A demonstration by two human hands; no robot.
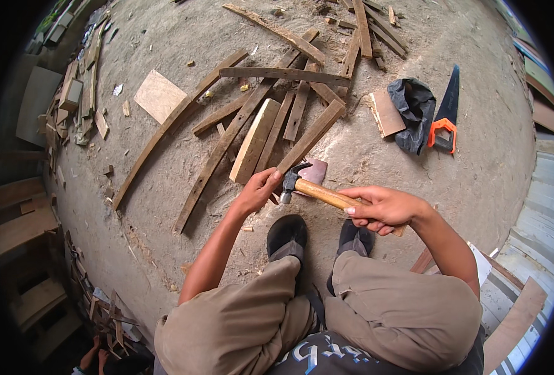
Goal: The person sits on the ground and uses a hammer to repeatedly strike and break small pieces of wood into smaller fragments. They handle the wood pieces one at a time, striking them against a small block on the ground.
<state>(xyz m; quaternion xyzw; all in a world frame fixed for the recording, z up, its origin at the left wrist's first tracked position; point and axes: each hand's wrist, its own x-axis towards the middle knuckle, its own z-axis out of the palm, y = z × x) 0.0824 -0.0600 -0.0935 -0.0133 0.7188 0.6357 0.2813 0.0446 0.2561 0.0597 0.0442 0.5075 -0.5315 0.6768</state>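
Observation:
My right hand [383, 209] is wrapped around the wooden handle of a claw hammer [324, 194]. Its dark metal head points left and lies close to the fingers of my left hand [258, 190]. That hand is closed on the near end of a wooden batten [314, 134], which slants up and away to the right; the hammer head partly hides this end. Just left of the batten lies a thicker, pale block of wood [256, 140]. A flat pinkish piece [314, 170] shows on the ground behind the hammer.
Several old battens [211, 159] lie piled ahead. At right are a handsaw [446, 115] with an orange handle, a black plastic bag [412, 112] and a small board [386, 114]. A square plywood piece [159, 95] lies at left. Another person's hands [95, 355] show at lower left.

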